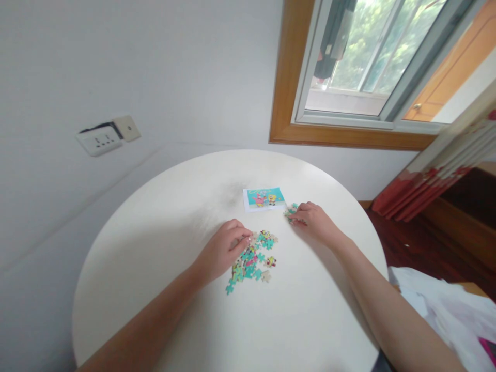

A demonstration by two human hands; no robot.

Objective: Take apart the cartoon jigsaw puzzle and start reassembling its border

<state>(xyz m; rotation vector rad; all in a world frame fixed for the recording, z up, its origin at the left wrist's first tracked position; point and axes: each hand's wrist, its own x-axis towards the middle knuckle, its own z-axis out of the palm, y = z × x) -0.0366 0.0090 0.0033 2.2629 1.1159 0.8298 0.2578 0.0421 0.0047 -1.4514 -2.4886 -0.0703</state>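
Observation:
A loose heap of small jigsaw puzzle pieces in teal, beige, yellow and pink lies on the white round table. At the heap's upper left, my left hand has thumb and fingers closed in a pinch on a puzzle piece, mostly covered by the fingertips. My right hand is closed over the edge of a smaller cluster of puzzle pieces, gripping at pieces partly hidden under its fingers. Between and beyond both hands lies a flat picture card showing cartoon figures on a teal ground.
White wall stands behind the table, with a socket at left. A wood-framed window is at upper right, beside a red and cream curtain. White crumpled material lies at lower right, beside the table.

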